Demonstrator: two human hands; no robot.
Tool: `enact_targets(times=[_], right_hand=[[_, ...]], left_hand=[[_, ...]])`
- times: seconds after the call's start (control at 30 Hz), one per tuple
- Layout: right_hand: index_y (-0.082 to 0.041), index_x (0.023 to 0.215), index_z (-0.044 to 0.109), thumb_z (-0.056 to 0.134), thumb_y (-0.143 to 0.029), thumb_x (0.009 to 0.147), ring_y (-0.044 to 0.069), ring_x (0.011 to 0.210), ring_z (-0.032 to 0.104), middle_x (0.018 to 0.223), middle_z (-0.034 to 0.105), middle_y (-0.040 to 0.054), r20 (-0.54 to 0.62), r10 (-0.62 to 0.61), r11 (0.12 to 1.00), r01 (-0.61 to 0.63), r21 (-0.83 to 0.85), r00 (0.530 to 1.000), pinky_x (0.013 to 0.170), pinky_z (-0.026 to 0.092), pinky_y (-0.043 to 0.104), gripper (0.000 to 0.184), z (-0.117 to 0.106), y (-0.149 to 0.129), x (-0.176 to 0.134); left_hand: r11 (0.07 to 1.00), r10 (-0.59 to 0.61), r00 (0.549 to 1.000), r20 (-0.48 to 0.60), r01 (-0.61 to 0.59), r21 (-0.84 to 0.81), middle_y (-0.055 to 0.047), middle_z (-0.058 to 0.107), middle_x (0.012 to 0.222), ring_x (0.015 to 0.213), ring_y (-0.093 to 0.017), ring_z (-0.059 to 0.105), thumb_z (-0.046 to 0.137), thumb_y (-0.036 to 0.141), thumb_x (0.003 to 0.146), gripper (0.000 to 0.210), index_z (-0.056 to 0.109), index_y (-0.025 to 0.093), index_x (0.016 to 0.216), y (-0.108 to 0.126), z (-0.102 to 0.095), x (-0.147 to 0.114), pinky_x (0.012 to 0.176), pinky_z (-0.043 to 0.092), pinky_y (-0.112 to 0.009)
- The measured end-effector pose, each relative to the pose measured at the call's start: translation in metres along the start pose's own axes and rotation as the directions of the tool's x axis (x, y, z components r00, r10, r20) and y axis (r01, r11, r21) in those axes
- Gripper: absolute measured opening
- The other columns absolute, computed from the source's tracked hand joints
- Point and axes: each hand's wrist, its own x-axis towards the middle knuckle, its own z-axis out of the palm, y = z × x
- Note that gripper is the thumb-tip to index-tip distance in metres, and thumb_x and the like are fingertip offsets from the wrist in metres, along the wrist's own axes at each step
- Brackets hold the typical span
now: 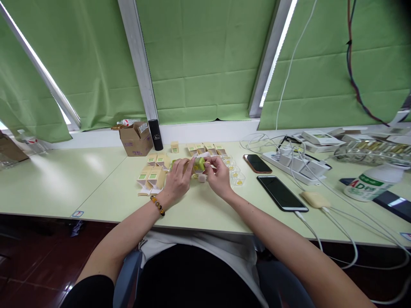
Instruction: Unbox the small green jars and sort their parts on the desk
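Note:
Between my two hands, just above the table, is a small shiny green object (199,163); its exact kind is hard to make out. My left hand (178,179), with a beaded bracelet at the wrist, is closed around its left side. The fingertips of my right hand (218,174) pinch its right end. A small pale pinkish block (202,178) lies below the fingers. Cream folded cartons (154,176) with green labels stand left of my left hand, and more cream cartons (205,149) line up behind. Clear plastic cups (237,178) with yellow centres sit beside my right hand.
At the back left stand a cardboard box (136,140) and a black cylinder (156,135). To the right lie two phones (282,193), a power strip (293,167) with tangled cables, a cream charging case (315,199) and a white bottle (374,182) on its side.

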Motion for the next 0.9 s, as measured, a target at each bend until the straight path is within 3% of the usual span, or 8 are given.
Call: enact_targets(times=[0.13,0.27,0.4,0.5,0.6,0.73,0.8,0.9], right_hand=[[-0.025,0.096,0.056,0.068,-0.067,0.091,0.017,0.075,0.065,0.109,0.073,0.0080,-0.022,0.090,0.986,-0.086,0.143,0.996,0.063,0.062,0.033,0.044,0.000,0.001,0.003],[-0.025,0.095,0.057,0.072,-0.069,0.088,0.020,0.080,0.068,0.110,0.074,0.0094,-0.041,0.052,0.974,-0.041,0.224,0.998,0.062,0.061,0.034,0.046,-0.007,-0.004,0.006],[-0.025,0.087,0.061,0.072,-0.061,0.089,0.022,0.077,0.069,0.091,0.075,0.0074,0.128,0.010,0.989,-0.028,0.143,0.992,0.061,0.058,0.034,0.038,-0.017,-0.005,0.010],[-0.023,0.081,0.064,0.072,-0.043,0.090,0.019,0.069,0.067,0.079,0.073,0.0036,0.340,-0.012,0.997,0.039,-0.073,0.940,0.061,0.054,0.032,0.023,-0.020,-0.002,0.010],[-0.022,0.078,0.067,0.070,-0.024,0.086,0.016,0.061,0.064,0.072,0.073,-0.0001,0.509,-0.001,0.936,0.180,-0.303,0.861,0.063,0.049,0.030,0.009,-0.017,0.002,0.005],[-0.023,0.080,0.069,0.072,-0.016,0.084,0.017,0.064,0.067,0.073,0.076,-0.0007,0.610,0.009,0.833,0.331,-0.443,0.793,0.064,0.045,0.029,0.008,-0.013,0.004,-0.001],[-0.023,0.082,0.070,0.072,-0.017,0.084,0.018,0.066,0.069,0.074,0.077,-0.0002,0.625,0.020,0.816,0.348,-0.461,0.780,0.065,0.044,0.029,0.007,-0.012,0.002,-0.003],[-0.023,0.086,0.070,0.072,-0.021,0.086,0.019,0.068,0.069,0.075,0.078,-0.0002,0.630,0.046,0.824,0.327,-0.463,0.775,0.066,0.044,0.029,0.003,-0.013,-0.001,-0.003]], left_hand=[[1.000,-0.010,0.999,-0.034,0.009,-0.029,-0.021,0.059,0.136,0.135,-0.035,0.052,0.045,0.017,0.104,0.062,0.036,0.019,0.165,-0.002,0.000,0.001,0.109,0.052,-0.055],[0.997,-0.075,0.991,-0.113,0.073,-0.028,-0.021,0.056,0.139,0.135,-0.034,0.051,0.048,0.015,0.102,0.063,0.036,0.018,0.164,-0.009,0.000,0.004,0.112,0.049,-0.057],[0.970,-0.222,0.959,-0.179,0.197,-0.146,-0.020,0.054,0.141,0.138,-0.033,0.049,0.052,0.021,0.103,0.061,0.038,0.019,0.163,-0.022,0.000,0.004,0.117,0.045,-0.059],[0.900,-0.348,0.922,-0.171,0.278,-0.335,-0.019,0.052,0.148,0.141,-0.031,0.048,0.053,0.032,0.106,0.060,0.037,0.023,0.163,-0.027,0.000,0.003,0.115,0.050,-0.053],[0.765,-0.464,0.883,-0.072,0.358,-0.535,-0.018,0.046,0.158,0.145,-0.028,0.048,0.051,0.045,0.107,0.061,0.036,0.026,0.163,-0.028,0.000,0.003,0.106,0.059,-0.042],[0.571,-0.548,0.836,0.025,0.395,-0.720,-0.019,0.048,0.161,0.147,-0.029,0.051,0.054,0.056,0.105,0.066,0.039,0.023,0.161,-0.030,0.004,0.007,0.109,0.057,-0.039],[0.407,-0.589,0.803,0.087,0.388,-0.827,-0.018,0.053,0.158,0.144,-0.028,0.056,0.059,0.058,0.103,0.069,0.041,0.023,0.159,-0.031,0.007,0.009,0.113,0.055,-0.041],[0.089,-0.614,0.749,0.249,0.380,-0.921,-0.015,0.064,0.147,0.134,-0.028,0.065,0.066,0.059,0.098,0.070,0.046,0.024,0.154,-0.033,0.009,0.011,0.109,0.059,-0.043]])
